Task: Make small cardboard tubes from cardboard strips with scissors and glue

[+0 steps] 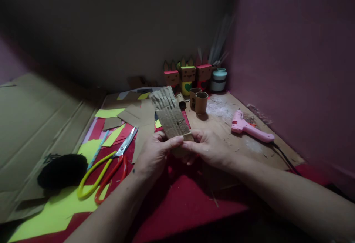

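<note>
A strip of corrugated cardboard (170, 113) is held up over the middle of the table, its ridged upper part tilted to the left. My left hand (158, 150) pinches its lower edge, thumb on the front. From the other side my right hand (203, 147) grips the same bottom edge, the two thumbs almost touching. The fingers behind the strip are partly hidden. Just beyond the strip stand two short cardboard tubes (201, 103), and another small tube (181, 100) lies on its side.
Scissors (119, 154) with yellow and red handles lie left, beside a black fuzzy ball (62, 171), a blue pen-like stick (98, 149) and yellow paper (59, 209). A pink glue gun (249, 127) with its cord rests right. Behind are several box-headed cardboard figures (188, 74) and a teal jar (219, 80).
</note>
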